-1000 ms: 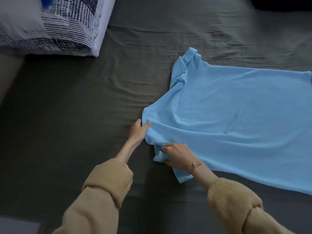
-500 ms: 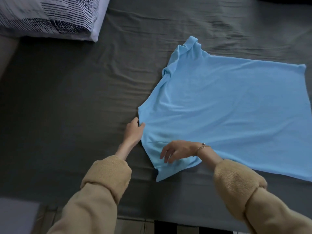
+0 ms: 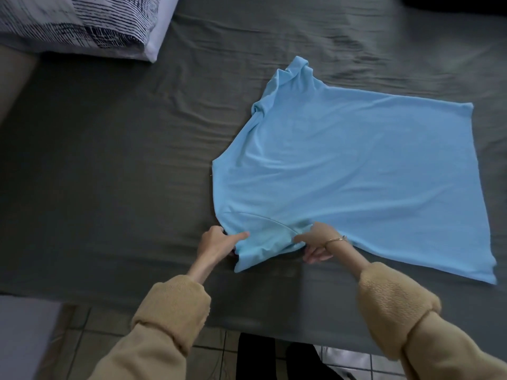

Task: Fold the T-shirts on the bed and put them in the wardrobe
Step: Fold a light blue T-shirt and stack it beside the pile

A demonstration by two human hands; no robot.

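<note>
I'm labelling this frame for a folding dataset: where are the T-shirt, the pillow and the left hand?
T-shirt (image 3: 356,165): head view, middle of the body panel.
Pillow (image 3: 82,23): head view, striped top face.
Left hand (image 3: 216,242): head view, back of the hand.

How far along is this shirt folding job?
Early. The light blue T-shirt already lies spread flat on the bed. Now the left hand and right hand pinch its near sleeve. No fold is finished; no wardrobe is in view.
</note>
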